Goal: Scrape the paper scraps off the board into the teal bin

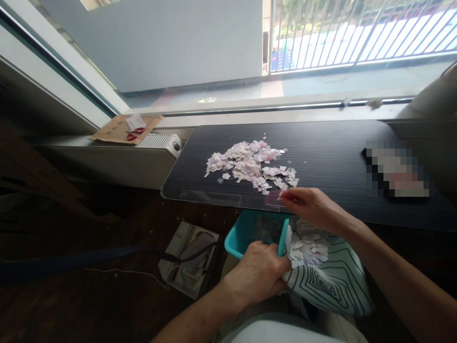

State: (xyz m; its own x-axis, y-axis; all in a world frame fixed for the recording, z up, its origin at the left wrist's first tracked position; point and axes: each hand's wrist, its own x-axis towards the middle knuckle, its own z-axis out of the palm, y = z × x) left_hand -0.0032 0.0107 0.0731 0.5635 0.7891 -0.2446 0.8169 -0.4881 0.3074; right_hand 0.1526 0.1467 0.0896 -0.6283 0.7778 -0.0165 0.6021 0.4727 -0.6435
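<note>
My left hand [257,269] is wrapped round the near rim of a turquoise basket [237,233], just below the table's front edge. Beside the basket, the pale green patterned cloth [328,286] bears a heap of paper scraps [309,245]. At the table edge, the fingers of my right hand [303,202] are closed on a thin, clear pink piece [273,198]. A spread pile of small white and pinkish paper scraps [250,162] lies on the dark table [332,157], just beyond that piece.
A blurred-out flat object [400,171] lies at the table's right. Red-handled scissors [132,136] rest on brown cardboard [110,128] on the sill, near a white radiator [157,141]. An open box [189,257] with cables stands on the floor at left.
</note>
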